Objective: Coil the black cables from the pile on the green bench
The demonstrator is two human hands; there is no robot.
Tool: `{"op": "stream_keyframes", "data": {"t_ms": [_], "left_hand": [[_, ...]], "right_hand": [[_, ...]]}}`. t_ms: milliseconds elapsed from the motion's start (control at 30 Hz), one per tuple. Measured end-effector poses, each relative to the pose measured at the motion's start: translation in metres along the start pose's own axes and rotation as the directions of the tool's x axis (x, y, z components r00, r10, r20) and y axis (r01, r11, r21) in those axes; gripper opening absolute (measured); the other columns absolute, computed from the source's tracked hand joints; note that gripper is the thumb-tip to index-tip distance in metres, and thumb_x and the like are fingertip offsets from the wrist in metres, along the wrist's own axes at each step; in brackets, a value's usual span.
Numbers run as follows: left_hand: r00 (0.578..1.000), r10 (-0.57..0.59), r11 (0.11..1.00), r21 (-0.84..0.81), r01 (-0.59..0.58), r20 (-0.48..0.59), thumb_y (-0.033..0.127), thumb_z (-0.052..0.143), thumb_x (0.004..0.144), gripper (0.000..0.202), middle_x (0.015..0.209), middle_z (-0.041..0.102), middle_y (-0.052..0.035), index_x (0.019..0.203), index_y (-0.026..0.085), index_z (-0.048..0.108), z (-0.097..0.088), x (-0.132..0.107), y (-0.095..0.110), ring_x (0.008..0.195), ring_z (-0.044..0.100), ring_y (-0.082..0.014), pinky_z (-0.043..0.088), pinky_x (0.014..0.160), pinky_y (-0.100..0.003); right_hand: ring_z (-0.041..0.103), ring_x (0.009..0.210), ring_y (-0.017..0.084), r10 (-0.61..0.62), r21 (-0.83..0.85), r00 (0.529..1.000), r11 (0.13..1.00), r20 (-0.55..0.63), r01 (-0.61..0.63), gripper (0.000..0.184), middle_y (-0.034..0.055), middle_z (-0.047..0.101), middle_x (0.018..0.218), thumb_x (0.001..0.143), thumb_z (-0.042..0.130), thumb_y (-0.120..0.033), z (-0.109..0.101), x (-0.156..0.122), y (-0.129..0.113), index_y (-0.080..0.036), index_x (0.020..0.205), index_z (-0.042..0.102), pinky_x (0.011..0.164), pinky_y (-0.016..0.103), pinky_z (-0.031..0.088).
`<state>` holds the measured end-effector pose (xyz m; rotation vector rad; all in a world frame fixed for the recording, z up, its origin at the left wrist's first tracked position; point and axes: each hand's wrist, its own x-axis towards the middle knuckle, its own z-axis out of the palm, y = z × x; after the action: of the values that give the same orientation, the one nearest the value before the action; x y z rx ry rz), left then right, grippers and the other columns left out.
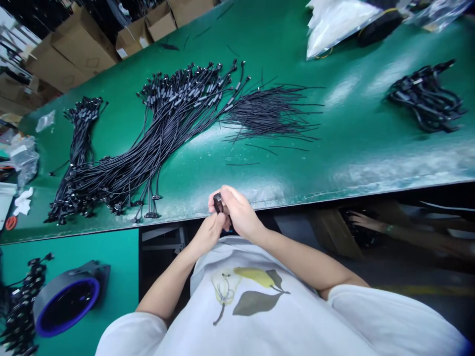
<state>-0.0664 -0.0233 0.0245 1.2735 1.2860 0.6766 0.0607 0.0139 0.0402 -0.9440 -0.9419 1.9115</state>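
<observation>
My left hand (209, 232) and my right hand (237, 210) meet at the near edge of the green table (352, 128), just over my white shirt. Both are closed around a small black connector piece (218, 201), which pokes out between the fingers. On the table ahead lies a large fanned bundle of black cables with connectors (163, 123). Its loose thin wire ends (270, 111) spread to the right. A smaller cable bundle (79, 133) lies at the left.
Another tangle of black cables (426, 99) sits far right, and plastic bags (341, 22) lie at the top. A round blue-rimmed device (69, 301) rests on the lower left table. Cardboard boxes (74, 54) stand behind. Another person's hand (365, 221) shows below the table edge at right.
</observation>
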Motion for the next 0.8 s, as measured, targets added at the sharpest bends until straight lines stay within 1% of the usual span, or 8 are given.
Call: {"op": "stream_keyframes", "data": {"t_ms": [133, 233, 367, 400, 467, 600, 667, 800], "left_hand": [[0.971, -0.127, 0.973, -0.166, 0.162, 0.204, 0.072, 0.052, 0.079, 0.058, 0.073, 0.057, -0.0048, 0.07, 0.014, 0.057, 0.003, -0.008, -0.01, 0.074, 0.053, -0.0167, 0.043, 0.076, -0.031], [0.909, -0.194, 0.816, -0.454, 0.358, 0.369, 0.069, 0.066, 0.071, 0.056, 0.065, 0.051, -0.0003, 0.073, 0.015, 0.056, 0.011, -0.015, -0.006, 0.064, 0.053, -0.0142, 0.046, 0.071, -0.031], [0.909, -0.229, 0.654, -0.637, 0.409, 0.349, 0.063, 0.066, 0.075, 0.05, 0.059, 0.036, 0.0066, 0.072, 0.017, 0.045, 0.016, -0.015, 0.008, 0.048, 0.037, -0.0068, 0.038, 0.052, -0.023], [0.925, -0.243, 0.672, -0.637, 0.379, 0.293, 0.062, 0.064, 0.078, 0.05, 0.059, 0.032, 0.0076, 0.072, 0.018, 0.042, 0.015, -0.013, 0.009, 0.046, 0.033, -0.0057, 0.033, 0.048, -0.02], [0.945, -0.235, 0.778, -0.539, 0.323, 0.228, 0.063, 0.057, 0.082, 0.049, 0.06, 0.029, 0.008, 0.073, 0.018, 0.041, 0.01, -0.007, 0.009, 0.047, 0.028, -0.0055, 0.026, 0.046, -0.019], [0.923, -0.18, 0.978, -0.037, 0.205, 0.341, 0.06, 0.042, 0.091, 0.044, 0.063, 0.036, 0.0055, 0.081, 0.018, 0.046, -0.002, -0.001, 0.01, 0.052, 0.031, -0.0088, 0.027, 0.05, -0.023], [0.91, -0.173, 0.976, 0.189, 0.108, 0.377, 0.053, 0.04, 0.094, 0.036, 0.064, 0.04, 0.0045, 0.083, 0.019, 0.045, -0.006, -0.003, 0.018, 0.055, 0.034, -0.0104, 0.028, 0.053, -0.024], [0.905, -0.115, 0.931, 0.361, -0.046, 0.41, 0.044, 0.038, 0.096, 0.031, 0.065, 0.041, 0.0043, 0.077, 0.02, 0.043, -0.009, -0.01, 0.033, 0.057, 0.036, -0.0114, 0.027, 0.055, -0.025]], "right_hand": [[0.037, 0.041, 0.005, 0.064, 0.203, 0.997, 0.976, 0.052, -0.074, 0.051, -0.0054, 0.046, 0.059, 0.085, 0.045, -0.07, 0.004, 0.003, 0.011, -0.02, 0.078, 0.046, 0.034, 0.015, 0.025], [0.036, 0.042, 0.004, 0.066, 0.273, 0.989, 0.957, 0.132, -0.1, 0.049, -0.007, 0.047, 0.063, 0.086, 0.045, -0.07, -0.004, 0.004, 0.011, -0.022, 0.081, 0.039, 0.038, 0.015, 0.029], [0.062, 0.072, 0.014, -0.151, -0.061, 0.978, 0.985, 0.143, 0.161, 0.042, 0.0016, 0.06, 0.085, 0.092, 0.037, -0.065, -0.037, 0.002, -0.006, -0.023, 0.093, 0.04, 0.065, 0.03, 0.053], [0.064, 0.086, 0.017, -0.258, -0.24, 0.951, 0.925, 0.169, 0.294, 0.039, 0.005, 0.062, 0.095, 0.093, 0.041, -0.061, -0.046, 0.001, -0.011, -0.022, 0.098, 0.042, 0.076, 0.035, 0.053], [0.06, 0.102, 0.021, -0.396, -0.577, 0.846, 0.619, 0.356, 0.533, 0.034, 0.0086, 0.062, 0.108, 0.093, 0.049, -0.052, -0.06, -0.003, -0.021, -0.021, 0.108, 0.048, 0.092, 0.043, 0.048], [0.061, 0.087, 0.02, -0.065, -0.701, 0.698, -0.089, 0.713, 0.707, 0.024, 0.0088, 0.065, 0.092, 0.098, 0.044, -0.033, -0.067, -0.016, -0.024, -0.014, 0.102, 0.058, 0.086, 0.044, 0.046], [0.06, 0.071, 0.019, 0.108, -0.681, 0.708, -0.207, 0.698, 0.702, 0.03, 0.0084, 0.064, 0.08, 0.098, 0.043, -0.035, -0.065, -0.023, -0.019, -0.012, 0.092, 0.059, 0.068, 0.035, 0.045], [0.053, 0.055, 0.014, 0.151, -0.722, 0.731, -0.115, 0.666, 0.682, 0.033, 0.0045, 0.061, 0.07, 0.1, 0.039, -0.039, -0.067, -0.033, -0.009, -0.012, 0.09, 0.057, 0.051, 0.027, 0.029]]}}
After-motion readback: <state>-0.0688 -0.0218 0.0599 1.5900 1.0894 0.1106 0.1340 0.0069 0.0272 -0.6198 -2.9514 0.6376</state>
